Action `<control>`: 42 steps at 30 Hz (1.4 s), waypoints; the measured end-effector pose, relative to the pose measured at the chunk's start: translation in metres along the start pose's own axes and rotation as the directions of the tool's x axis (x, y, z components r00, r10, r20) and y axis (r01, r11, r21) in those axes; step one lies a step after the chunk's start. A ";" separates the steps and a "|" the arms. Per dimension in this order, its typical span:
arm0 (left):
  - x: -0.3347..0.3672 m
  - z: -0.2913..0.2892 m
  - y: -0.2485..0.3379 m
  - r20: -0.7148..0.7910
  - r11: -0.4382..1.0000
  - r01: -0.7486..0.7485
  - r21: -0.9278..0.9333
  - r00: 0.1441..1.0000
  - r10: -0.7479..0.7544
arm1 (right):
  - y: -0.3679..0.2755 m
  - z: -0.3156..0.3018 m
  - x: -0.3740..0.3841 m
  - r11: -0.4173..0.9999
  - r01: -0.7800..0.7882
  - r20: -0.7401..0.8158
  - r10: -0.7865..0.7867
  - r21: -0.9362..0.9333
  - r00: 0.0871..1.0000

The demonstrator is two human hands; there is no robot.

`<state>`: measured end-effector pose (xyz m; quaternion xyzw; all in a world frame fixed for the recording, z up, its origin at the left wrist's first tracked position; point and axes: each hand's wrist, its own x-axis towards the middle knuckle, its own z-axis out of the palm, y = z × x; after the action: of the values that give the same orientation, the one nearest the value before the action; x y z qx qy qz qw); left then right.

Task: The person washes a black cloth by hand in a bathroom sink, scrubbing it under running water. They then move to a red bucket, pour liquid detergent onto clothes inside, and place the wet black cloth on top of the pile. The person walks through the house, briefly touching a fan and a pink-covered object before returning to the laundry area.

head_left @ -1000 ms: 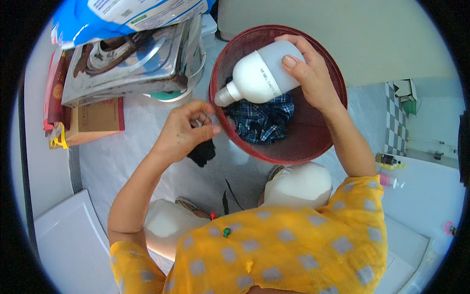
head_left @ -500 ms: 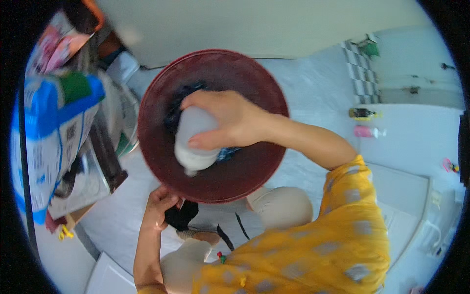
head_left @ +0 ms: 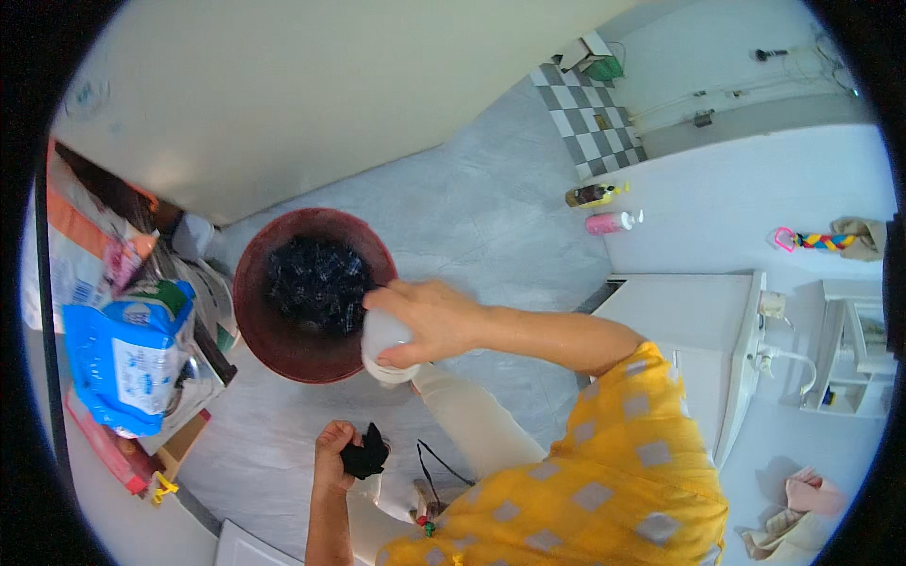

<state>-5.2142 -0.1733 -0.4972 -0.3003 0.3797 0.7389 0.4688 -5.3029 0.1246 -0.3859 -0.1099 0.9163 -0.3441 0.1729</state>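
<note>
My right hand (head_left: 427, 323) is wrapped round a whitish plastic bottle (head_left: 385, 332), which it holds tilted with the narrow end down, by the right rim of a dark red bucket (head_left: 260, 354). Inside the bucket lies a heap of dark blue-black checked cloth (head_left: 319, 278). My left hand (head_left: 332, 451) is closed on a small black cloth (head_left: 364, 457), held nearer to me, below the bucket and apart from it. The fingertips of the left hand are partly hidden by the cloth.
At the left, a blue and white package (head_left: 123, 363) rests on cluttered shelving. A yellow-capped bottle (head_left: 596, 195) and a pink pump bottle (head_left: 612, 223) stand by the right wall. A white sink cabinet (head_left: 684, 349) is at my right; a pale wall (head_left: 311, 94) rises beyond the bucket.
The bucket now looks smaller and farther from the view. The bottle has shifted from over its middle to its right rim. My left hand, with the black cloth, is now apart from the bucket.
</note>
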 end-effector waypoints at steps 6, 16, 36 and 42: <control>-0.108 0.129 0.050 0.002 0.972 -0.065 0.227 0.998 0.066 | -0.029 -0.082 -0.147 0.970 -0.237 -0.059 0.233 -0.063 0.971; -0.202 0.319 0.097 0.059 0.830 -0.147 0.539 0.989 0.137 | -0.051 -0.238 -0.342 0.779 -0.621 -0.254 0.619 0.085 0.743; -0.041 0.630 0.179 0.229 0.757 -0.236 0.609 0.966 0.117 | 0.083 -0.403 -0.405 0.587 -0.683 -0.508 0.786 0.434 0.353; 0.035 0.760 0.197 0.301 0.709 -0.209 0.674 0.954 -0.005 | 0.138 -0.470 -0.408 0.495 -0.728 -0.520 0.825 0.475 0.222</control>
<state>-5.4755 0.4298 -0.0668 0.0287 0.5761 0.6001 0.5542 -5.1250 0.6357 -0.0488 0.5113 0.8111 -0.2825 -0.0306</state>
